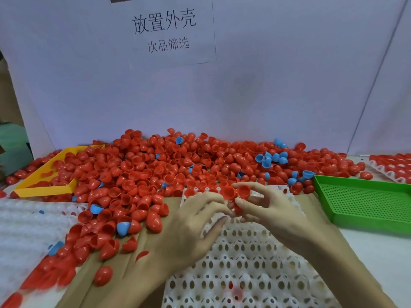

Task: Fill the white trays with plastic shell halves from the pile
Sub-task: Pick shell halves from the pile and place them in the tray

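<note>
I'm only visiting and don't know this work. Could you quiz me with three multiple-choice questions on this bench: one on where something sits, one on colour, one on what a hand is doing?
1. Where is the green tray?
A. right of the white tray
B. under the pile
C. on the wall

2. What colour are most shells in the pile?
A. blue
B. red
C. yellow

3. What is the right hand doing?
A. lying flat
B. gripping the yellow tray
C. holding red shell halves

Answers:
1 A: it lies at the right edge of the bench.
2 B: only a few are blue.
3 C: its fingers curl round them.
</note>
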The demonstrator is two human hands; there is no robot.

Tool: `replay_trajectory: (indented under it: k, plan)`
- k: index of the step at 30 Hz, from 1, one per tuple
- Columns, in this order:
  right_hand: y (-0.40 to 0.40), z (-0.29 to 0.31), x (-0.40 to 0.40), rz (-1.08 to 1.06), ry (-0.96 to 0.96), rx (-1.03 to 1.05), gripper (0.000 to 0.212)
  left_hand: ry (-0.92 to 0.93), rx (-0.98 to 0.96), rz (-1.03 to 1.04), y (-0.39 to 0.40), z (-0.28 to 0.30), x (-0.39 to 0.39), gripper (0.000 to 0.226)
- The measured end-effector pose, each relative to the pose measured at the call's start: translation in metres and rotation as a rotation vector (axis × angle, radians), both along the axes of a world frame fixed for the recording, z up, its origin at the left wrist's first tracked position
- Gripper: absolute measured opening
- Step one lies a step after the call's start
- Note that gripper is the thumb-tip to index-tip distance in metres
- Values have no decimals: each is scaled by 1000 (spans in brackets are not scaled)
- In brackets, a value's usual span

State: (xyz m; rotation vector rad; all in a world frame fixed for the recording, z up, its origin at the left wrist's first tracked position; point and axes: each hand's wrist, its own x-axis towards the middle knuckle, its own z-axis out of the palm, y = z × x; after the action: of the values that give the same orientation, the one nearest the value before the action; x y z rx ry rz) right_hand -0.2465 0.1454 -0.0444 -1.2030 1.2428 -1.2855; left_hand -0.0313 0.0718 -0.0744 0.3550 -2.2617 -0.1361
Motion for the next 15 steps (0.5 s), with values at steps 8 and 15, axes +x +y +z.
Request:
replay_trajectory:
  k: [8, 15]
  plan:
    - [2, 0, 3, 268, 64, 96, 53, 70, 339, 36, 1, 1, 9, 29]
    - [-3, 0, 2, -46, 57, 156, 51, 313, 867, 48, -8, 4, 15, 21]
